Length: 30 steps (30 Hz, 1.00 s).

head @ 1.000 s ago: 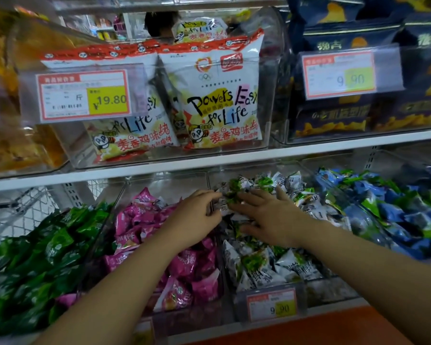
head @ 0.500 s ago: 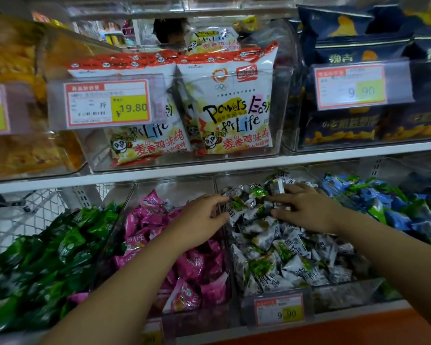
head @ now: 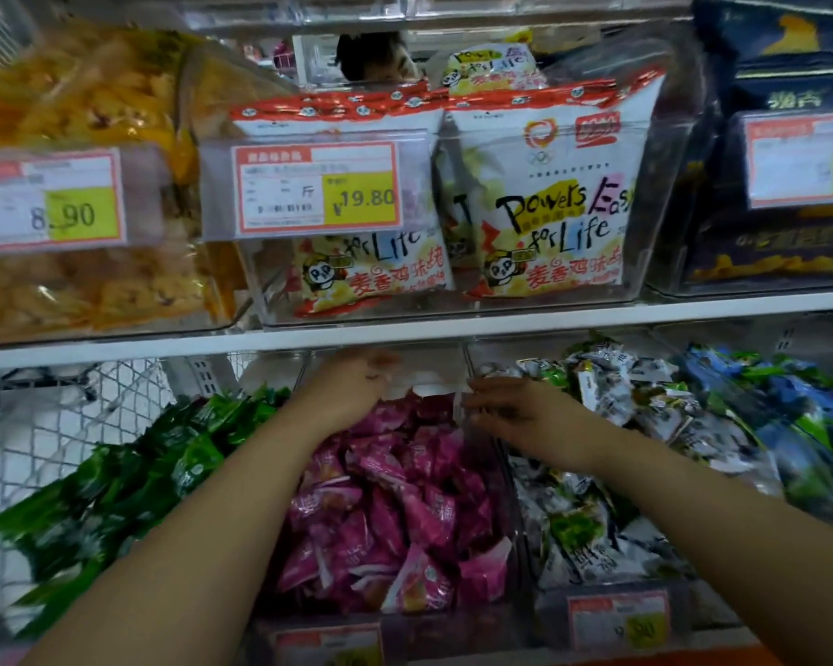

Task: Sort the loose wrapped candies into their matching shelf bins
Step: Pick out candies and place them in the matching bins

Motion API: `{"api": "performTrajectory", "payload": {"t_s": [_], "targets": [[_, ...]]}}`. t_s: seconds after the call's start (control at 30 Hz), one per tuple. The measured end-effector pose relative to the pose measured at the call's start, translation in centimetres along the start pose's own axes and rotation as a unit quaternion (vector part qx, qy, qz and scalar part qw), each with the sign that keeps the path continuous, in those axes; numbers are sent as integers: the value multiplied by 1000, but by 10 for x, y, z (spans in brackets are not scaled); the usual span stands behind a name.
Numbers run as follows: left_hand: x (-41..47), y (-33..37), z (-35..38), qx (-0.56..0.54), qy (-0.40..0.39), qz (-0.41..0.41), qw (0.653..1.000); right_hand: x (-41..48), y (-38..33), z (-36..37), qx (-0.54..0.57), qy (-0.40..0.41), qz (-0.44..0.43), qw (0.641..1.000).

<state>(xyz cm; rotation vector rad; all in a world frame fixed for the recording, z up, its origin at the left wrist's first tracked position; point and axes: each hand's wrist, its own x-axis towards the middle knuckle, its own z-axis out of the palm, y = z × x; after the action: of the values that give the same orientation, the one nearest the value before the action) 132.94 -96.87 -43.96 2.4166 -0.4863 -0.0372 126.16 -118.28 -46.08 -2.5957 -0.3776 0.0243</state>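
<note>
Four clear shelf bins stand side by side on the lower shelf. They hold green candies (head: 116, 478), pink candies (head: 405, 502), white-and-green candies (head: 597, 415) and blue-and-green candies (head: 789, 415). My left hand (head: 352, 391) reaches to the back of the pink bin, its fingertips hidden among the pink wrappers. Blurred by motion, my right hand (head: 515, 413) lies over the clear divider (head: 503, 478) between the pink and white-and-green bins, with its fingers stretched left towards the pink pile. I cannot tell whether either hand holds a candy.
The shelf board (head: 453, 324) sits close above both hands. On it stand clear bins of white snack bags (head: 549, 204), yellow snacks (head: 83, 281) and dark blue bags (head: 780, 252). A wire basket (head: 68, 425) is at the far left. Price tags (head: 616, 622) clip to the bin fronts.
My right hand has moved left from the white-and-green candies to the divider beside the pink bin. My left hand has gone deeper into the pink bin. The view has shifted left.
</note>
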Motion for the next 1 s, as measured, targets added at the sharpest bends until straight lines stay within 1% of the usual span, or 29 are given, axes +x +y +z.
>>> {"api": "performTrajectory", "payload": {"t_s": [0.07,0.1,0.17,0.23,0.3,0.37,0.43,0.5,0.57,0.67,0.77,0.83,0.9,0.93,0.97,1.0], "targets": [[-1,-6,-13,31,38,-30,998,3,2,-1,-17,12,1,1000],[-3,-10,-19,24,60,-44,997,4,0,-3,-38,16,-3,999],[-10,-17,-28,-7,93,-48,994,7,-11,-5,-66,38,-22,997],[-25,-20,-34,0,106,-45,993,14,-31,-3,-52,45,-49,996],[-40,-25,-40,7,118,-29,993,24,-55,7,-33,7,-89,995],[-57,-31,-44,1,130,-7,991,34,-76,26,-31,-74,-120,989],[-74,-40,-47,6,140,-6,990,45,-86,46,-79,-144,-131,978],[-88,-50,-48,14,142,-9,990,54,-84,57,-156,-160,-128,966],[-99,-58,-47,0,131,-12,991,61,-75,55,-175,-146,-127,965],[-106,-70,-45,-23,113,-15,993,65,-61,38,-160,-138,-88,973],[-105,-75,-43,-30,119,-2,992,65,-54,26,-150,-109,-46,982],[-106,-75,-42,-34,113,7,993,67,-54,25,-168,-65,-34,983],[-107,-75,-41,-21,103,12,994,71,-61,27,-178,7,-25,984],[-108,-75,-40,-12,99,11,995,72,-68,30,-166,43,-31,985],[-109,-76,-39,-4,95,12,995,72,-77,34,-148,64,-51,986],[-109,-77,-38,3,92,13,996,74,-86,40,-134,58,-87,985]]}}
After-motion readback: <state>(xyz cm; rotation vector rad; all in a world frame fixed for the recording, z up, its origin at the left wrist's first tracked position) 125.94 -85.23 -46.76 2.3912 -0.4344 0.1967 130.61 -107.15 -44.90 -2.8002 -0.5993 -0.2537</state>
